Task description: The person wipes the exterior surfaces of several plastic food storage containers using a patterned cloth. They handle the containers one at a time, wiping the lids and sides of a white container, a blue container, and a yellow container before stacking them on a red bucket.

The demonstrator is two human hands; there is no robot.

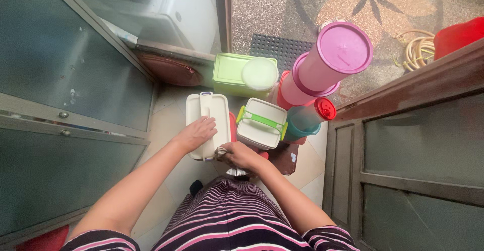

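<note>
Over the floor, left hand (198, 132) is lying spread, steadying a cream rectangular plastic lunchbox (206, 125) while right hand (241, 155) is pinching a grey cloth (222, 153); firm, even wiping seems best.

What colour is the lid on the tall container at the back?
The lid is pinkish purple, on a paler pink tall container. It shows best in the head view.

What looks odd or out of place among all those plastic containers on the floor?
The tall pink canister stands out: it leans to the right rather than standing straight, propped on a red container. A cracked glass pane shows at lower right. Nothing looks spilled. The left hand rests flat on the cream lunchbox.
</note>
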